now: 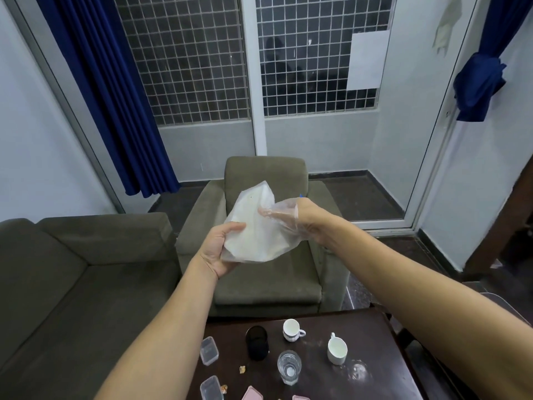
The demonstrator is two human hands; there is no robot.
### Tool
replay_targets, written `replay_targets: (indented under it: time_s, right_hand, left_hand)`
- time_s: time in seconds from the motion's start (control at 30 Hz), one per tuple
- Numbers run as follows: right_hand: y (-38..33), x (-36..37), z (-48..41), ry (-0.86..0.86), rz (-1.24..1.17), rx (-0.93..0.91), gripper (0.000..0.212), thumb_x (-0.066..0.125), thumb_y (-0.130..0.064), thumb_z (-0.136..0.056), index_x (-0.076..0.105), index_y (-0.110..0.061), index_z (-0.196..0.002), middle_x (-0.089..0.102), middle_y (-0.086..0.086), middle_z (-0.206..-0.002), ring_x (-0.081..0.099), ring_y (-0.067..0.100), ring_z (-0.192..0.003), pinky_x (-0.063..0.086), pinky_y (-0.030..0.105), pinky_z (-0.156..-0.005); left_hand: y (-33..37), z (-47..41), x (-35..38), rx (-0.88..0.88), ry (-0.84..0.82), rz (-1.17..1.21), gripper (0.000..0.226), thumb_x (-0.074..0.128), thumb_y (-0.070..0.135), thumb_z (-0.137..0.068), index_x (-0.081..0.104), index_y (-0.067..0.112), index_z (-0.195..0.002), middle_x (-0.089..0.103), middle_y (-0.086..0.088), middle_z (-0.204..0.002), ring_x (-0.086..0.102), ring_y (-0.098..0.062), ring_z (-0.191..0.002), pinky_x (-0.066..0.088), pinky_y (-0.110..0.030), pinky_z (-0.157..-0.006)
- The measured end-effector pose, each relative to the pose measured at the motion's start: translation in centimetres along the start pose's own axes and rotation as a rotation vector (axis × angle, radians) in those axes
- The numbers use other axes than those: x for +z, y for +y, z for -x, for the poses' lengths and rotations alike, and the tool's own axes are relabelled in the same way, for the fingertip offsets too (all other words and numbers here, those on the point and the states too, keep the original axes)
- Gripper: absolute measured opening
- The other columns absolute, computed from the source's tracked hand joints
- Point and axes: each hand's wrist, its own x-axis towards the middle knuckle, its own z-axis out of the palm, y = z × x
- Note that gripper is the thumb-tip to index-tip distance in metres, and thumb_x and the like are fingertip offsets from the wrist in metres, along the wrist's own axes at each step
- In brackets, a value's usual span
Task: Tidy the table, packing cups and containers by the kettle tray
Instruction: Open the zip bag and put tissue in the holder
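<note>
Head: plastic bag (250,235) over right fingers (270,213)

Left forearm (161,327): bare, raised forward and up from the lower left, wrist bent back.
Left hand (219,249): palm up and turned inward, fingers curled beneath a plastic bag (253,235), thumb (233,226) laid over its near edge, gripping.
Right forearm (403,275): bare, stretched in from the lower right, higher than the left.
Right hand (302,219): back uppermost, fingers (271,212) reaching leftward under the bag's clear film. Whether they pinch it is not discernible.
The hands are close together at chest height.
</note>
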Motion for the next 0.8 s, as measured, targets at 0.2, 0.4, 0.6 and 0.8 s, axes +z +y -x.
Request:
replay_targets:
  time_s: [0.2, 0.4, 0.6, 0.8]
  right_hand:
    - [0.0, -1.2, 1.8, -0.012, 0.032, -0.035, 0.054, 0.075, -0.075, -0.063, 0.078, -0.030, -0.091, 0.077, -0.006, -0.086, 0.073, 0.005, -0.069, 0.056, 0.022, -0.066]
    - [-0.3, -2.1, 3.4, 0.093, 0.310, -0.020, 0.068, 0.048, -0.074, -0.089, 0.068, -0.009, -0.083, 0.065, 0.008, -0.076, 0.060, 0.025, -0.062, 0.047, 0.031, -0.059]
    - [0.9, -0.7, 3.8, 0.109, 0.419, -0.340, 0.039, 0.060, -0.052, -0.096, 0.072, -0.019, -0.113, 0.075, -0.001, -0.102, 0.069, 0.022, -0.095, 0.057, 0.038, -0.087]
    - [1.6, -0.9, 2.5, -0.013, 0.078, -0.216, 0.023, 0.068, -0.030, -0.094, 0.075, -0.012, -0.107, 0.074, -0.002, -0.093, 0.070, 0.016, -0.087, 0.056, 0.025, -0.071]
  left_hand:
    - [1.0, -0.4, 0.6, -0.025, -0.005, -0.049, 0.046, 0.066, 0.023, -0.085, 0.066, 0.010, -0.130, 0.068, -0.015, -0.128, 0.069, -0.035, -0.109, 0.057, -0.050, -0.091]
    - [3.5, -0.5, -1.3, 0.027, -0.150, 0.071, 0.054, 0.064, 0.035, -0.082, 0.066, 0.012, -0.131, 0.061, -0.014, -0.137, 0.062, -0.038, -0.119, 0.046, -0.055, -0.103]
    - [1.6, -0.6, -0.7, 0.019, -0.210, 0.126, 0.067, 0.063, 0.059, -0.080, 0.065, 0.020, -0.133, 0.061, -0.014, -0.139, 0.060, -0.041, -0.122, 0.042, -0.059, -0.105]
    - [0.3, -0.4, -0.9, -0.029, -0.156, 0.189, 0.051, 0.057, 0.030, -0.075, 0.072, 0.016, -0.122, 0.070, -0.017, -0.122, 0.069, -0.043, -0.103, 0.052, -0.059, -0.091]
